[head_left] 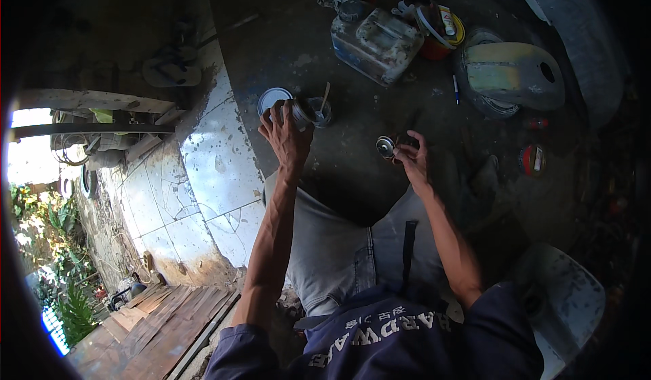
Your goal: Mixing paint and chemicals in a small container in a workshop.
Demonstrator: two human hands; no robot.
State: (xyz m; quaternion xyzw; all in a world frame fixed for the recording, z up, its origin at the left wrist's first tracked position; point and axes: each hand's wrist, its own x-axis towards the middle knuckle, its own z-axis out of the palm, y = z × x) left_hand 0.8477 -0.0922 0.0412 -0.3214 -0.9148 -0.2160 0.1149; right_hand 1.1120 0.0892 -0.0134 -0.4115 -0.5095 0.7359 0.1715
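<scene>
My left hand [288, 139] is closed around a small dark can or jar [302, 113], its fingers bent over the top. A pale round lid or can top [274, 97] shows just behind those fingers. Close by on the right stands a clear cup [324, 117] with a stirring stick [326, 94] leaning out of it. In my right hand [415, 161] is a small round metal piece [386, 147], ring-like with a shiny centre, pinched at its edge. The fingers partly cover it, so its exact kind cannot be made out.
A paint-smeared metal jerrycan [377, 44] and a bucket [437, 41] stand ahead. To the right, a greyish curved shell [512, 75] rests on a round support. A pen [456, 89] and a red round tin [531, 160] lie nearby. Cracked white tiles [166, 204] are leftward.
</scene>
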